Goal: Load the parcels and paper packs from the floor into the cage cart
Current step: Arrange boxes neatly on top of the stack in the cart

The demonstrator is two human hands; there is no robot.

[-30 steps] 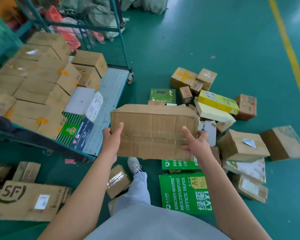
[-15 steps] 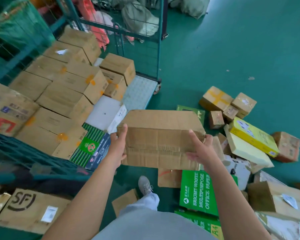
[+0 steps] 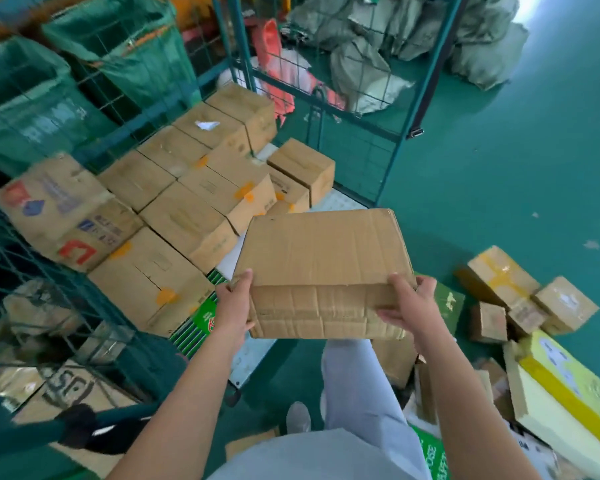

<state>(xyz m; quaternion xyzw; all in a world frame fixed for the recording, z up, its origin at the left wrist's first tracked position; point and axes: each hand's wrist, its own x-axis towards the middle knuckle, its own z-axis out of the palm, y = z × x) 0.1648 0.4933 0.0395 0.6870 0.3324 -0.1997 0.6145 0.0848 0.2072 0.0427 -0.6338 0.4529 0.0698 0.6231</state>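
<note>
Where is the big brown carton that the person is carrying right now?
Centre of the head view: the carton is held off the floor between the left hand and right hand, at the cage cart's open side, right of its stacked boxes.

I see both bare forearms reaching up from the lower frame toward the centre. Left hand (image 3: 234,303) grips the near-left corner of the cardboard box (image 3: 321,258), thumb on top. Right hand (image 3: 411,306) clasps the near-right corner, fingers curled underneath.
</note>
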